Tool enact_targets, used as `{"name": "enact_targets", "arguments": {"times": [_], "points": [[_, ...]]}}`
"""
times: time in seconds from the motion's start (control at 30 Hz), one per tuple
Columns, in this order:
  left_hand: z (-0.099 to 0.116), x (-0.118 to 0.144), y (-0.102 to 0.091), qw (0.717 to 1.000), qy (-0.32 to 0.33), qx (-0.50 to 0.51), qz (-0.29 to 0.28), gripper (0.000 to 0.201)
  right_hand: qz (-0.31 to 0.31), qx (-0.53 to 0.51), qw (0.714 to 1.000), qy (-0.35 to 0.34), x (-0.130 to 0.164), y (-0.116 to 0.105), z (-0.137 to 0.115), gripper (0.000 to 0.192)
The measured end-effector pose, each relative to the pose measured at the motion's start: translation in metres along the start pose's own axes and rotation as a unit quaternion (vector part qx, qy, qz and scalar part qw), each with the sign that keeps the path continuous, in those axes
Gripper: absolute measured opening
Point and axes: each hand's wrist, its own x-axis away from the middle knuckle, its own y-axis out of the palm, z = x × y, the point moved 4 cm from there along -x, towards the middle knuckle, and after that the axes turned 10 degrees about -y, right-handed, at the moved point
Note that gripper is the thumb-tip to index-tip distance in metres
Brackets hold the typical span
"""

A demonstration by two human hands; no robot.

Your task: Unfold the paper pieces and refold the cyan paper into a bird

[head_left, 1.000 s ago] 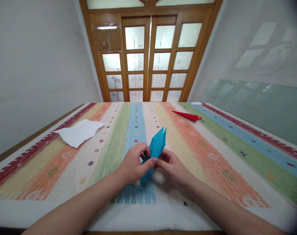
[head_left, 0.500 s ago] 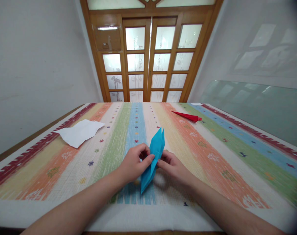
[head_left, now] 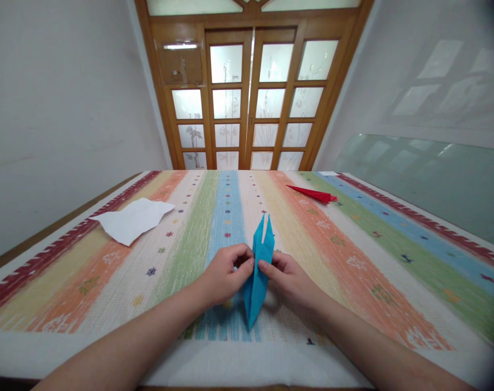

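A blue folded paper (head_left: 258,277), long and narrow, stands between my hands above the striped tablecloth. Its upper end splits into two slim points side by side, and its lower end tapers to one tip toward me. My left hand (head_left: 229,273) pinches its left edge between thumb and curled fingers. From the other side my right hand (head_left: 286,276) grips it, the thumb lying on the front face and the fingers behind. The fingertips at the back are hidden by the paper.
On the left of the striped tablecloth (head_left: 198,239) lies a creased white sheet of paper (head_left: 135,220). A red folded paper (head_left: 313,194), slim and pointed, rests at the back right. Beyond the table stand wooden doors with glass panes (head_left: 226,103). A glass panel (head_left: 426,174) leans at the right wall.
The blue folded paper has turned more upright, its lower tip swinging to the right and its two upper points now farther apart. My right thumb has come onto its front face.
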Motion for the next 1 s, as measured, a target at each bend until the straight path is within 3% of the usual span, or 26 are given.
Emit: {"name": "enact_targets", "arguments": {"times": [0.17,0.33,0.43,0.57,0.67,1.0], "points": [[0.000,0.000,0.001,1.000,0.007,0.004,0.002,0.029,0.011,0.036,0.999,0.006,-0.002,-0.002,-0.002,0.043],[-0.005,-0.001,0.000,0.999,-0.020,0.000,0.043,0.023,0.017,0.016,1.000,0.019,-0.002,-0.005,0.004,0.042],[-0.012,-0.004,0.000,0.995,-0.048,0.073,0.042,0.021,0.009,0.010,0.999,0.036,-0.001,-0.007,0.009,0.043],[-0.025,-0.010,0.001,0.976,-0.115,0.186,0.006,0.047,-0.001,0.021,0.999,0.040,-0.001,-0.010,0.009,0.044],[-0.032,-0.013,0.004,0.964,-0.150,0.218,-0.018,0.043,-0.004,0.048,0.998,0.041,-0.001,-0.010,0.004,0.046],[-0.036,-0.013,0.004,0.968,-0.173,0.181,-0.005,0.038,-0.020,0.030,0.996,0.079,0.000,-0.005,0.001,0.045]]}}
